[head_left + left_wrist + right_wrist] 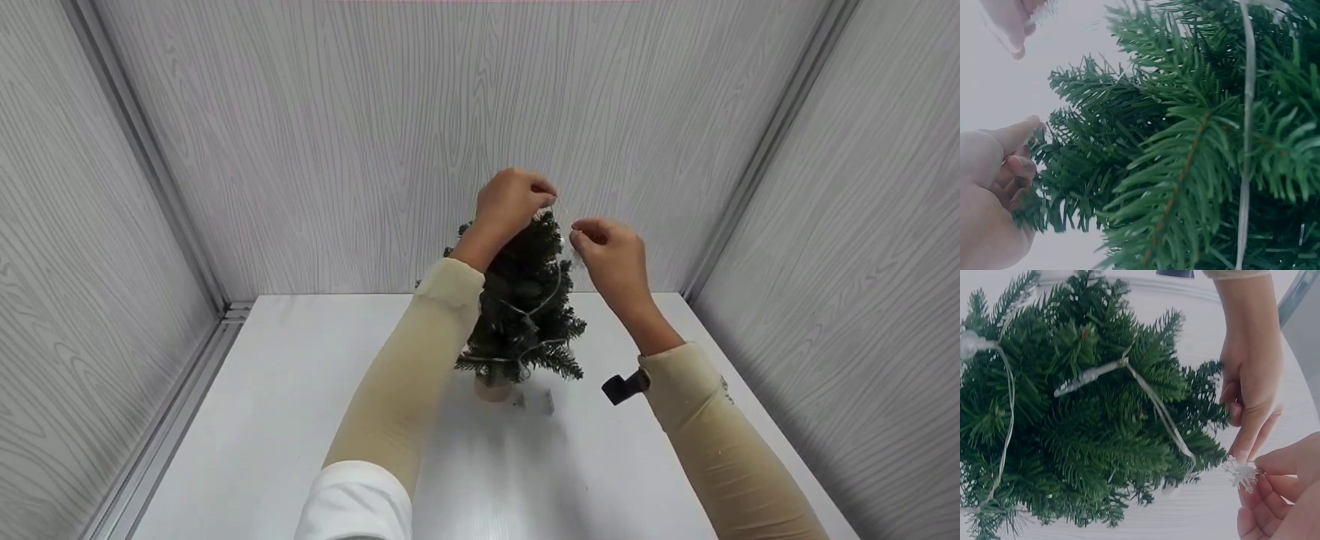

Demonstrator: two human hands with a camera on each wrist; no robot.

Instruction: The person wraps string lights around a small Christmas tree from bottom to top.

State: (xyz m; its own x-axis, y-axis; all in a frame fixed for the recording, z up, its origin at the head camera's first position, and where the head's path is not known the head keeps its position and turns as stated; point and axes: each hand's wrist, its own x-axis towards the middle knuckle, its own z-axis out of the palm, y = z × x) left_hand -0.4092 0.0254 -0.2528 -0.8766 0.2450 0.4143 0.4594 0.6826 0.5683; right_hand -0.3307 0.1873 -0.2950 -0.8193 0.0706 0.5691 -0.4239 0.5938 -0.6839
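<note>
A small green artificial Christmas tree [517,300] stands upright on a round base [493,390]. Clear string lights [1157,402] loop around its branches. Beside the treetop, my right hand [616,259] pinches a clear snowflake [1241,473] between thumb and forefinger. My left hand [510,199] is over the top, thumb and forefinger together on a thin strand that shows faintly in the head view. From the left wrist, that hand [991,197] appears right at the branch tips, with the right hand [1008,25] above it. My left forearm hides part of the tree.
The tree stands on a white table [322,360], with a small clear box-like piece [536,403] by its base. Pale wood-grain panels [360,135] rise behind and on both sides. A dark strap end [624,388] sticks out from my right wrist.
</note>
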